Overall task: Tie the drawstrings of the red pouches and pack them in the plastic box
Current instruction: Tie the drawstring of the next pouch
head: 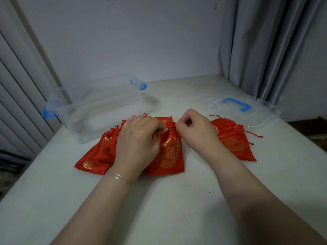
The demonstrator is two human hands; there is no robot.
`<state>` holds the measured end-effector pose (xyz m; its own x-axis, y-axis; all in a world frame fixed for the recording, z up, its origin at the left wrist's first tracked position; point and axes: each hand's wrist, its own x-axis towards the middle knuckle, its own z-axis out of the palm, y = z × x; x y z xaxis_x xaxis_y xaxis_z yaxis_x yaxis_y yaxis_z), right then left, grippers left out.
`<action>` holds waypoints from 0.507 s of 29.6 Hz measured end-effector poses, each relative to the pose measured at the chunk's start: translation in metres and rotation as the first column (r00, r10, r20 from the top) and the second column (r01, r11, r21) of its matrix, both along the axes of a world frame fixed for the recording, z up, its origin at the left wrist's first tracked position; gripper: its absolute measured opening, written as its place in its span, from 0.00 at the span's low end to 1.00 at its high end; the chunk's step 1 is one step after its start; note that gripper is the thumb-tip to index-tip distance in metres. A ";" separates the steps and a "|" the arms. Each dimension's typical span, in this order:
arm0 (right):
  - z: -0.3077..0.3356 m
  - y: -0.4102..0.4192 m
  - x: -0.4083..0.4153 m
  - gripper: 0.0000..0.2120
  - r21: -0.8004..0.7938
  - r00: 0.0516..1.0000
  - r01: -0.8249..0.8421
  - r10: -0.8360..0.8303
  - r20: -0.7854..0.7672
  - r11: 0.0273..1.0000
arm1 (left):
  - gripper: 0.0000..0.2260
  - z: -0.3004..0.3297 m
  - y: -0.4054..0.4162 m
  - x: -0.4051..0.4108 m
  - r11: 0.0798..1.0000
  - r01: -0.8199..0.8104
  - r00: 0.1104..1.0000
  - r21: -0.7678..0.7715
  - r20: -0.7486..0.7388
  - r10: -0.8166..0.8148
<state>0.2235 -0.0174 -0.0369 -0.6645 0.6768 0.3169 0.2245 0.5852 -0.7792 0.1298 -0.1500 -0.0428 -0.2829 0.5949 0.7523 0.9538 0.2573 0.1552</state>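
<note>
Several red satin pouches with gold print lie on the white table. The middle pouch (169, 152) has its neck gathered; my left hand (139, 140) pinches its drawstring on one side and my right hand (192, 129) pinches the cord on the other side. More pouches (96, 156) lie partly under my left hand, and another pouch (233, 138) lies to the right with loose cords. The clear plastic box (106, 106) with blue latches stands open behind the left pouches.
The box's clear lid (247, 110) with a blue handle lies flat at the back right. A grey curtain (265, 50) hangs on the right, a wall stands behind the table (159, 200), and the table's left edge drops off beside the box.
</note>
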 end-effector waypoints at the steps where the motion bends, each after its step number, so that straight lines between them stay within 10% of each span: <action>1: 0.001 0.000 0.000 0.07 -0.153 0.998 -0.034 0.025 -0.060 0.988 | 0.03 0.000 0.000 0.000 1.000 -0.013 1.000 -0.028 -0.012 0.013; 4: 0.001 -0.001 -0.002 0.08 -0.578 0.977 -0.187 0.088 -0.196 0.794 | 0.05 0.001 0.000 0.000 0.993 -0.031 0.998 -0.112 -0.049 0.026; 8: 0.001 -0.002 -0.006 0.07 -0.696 0.949 -0.304 0.139 -0.284 0.651 | 0.07 0.003 0.000 0.003 0.990 -0.012 0.999 -0.144 -0.034 0.007; 15: -0.016 0.006 -0.010 0.01 -0.025 0.973 -0.221 0.222 0.058 0.975 | 0.05 0.003 -0.001 0.007 0.989 0.148 0.989 -0.019 -0.014 -0.149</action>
<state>0.2135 -0.0117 -0.0531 -0.8159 0.5159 0.2609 0.1375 0.6116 -0.7792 0.1363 -0.1508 -0.0400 -0.1790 0.6432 0.7445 0.9838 0.1154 0.1369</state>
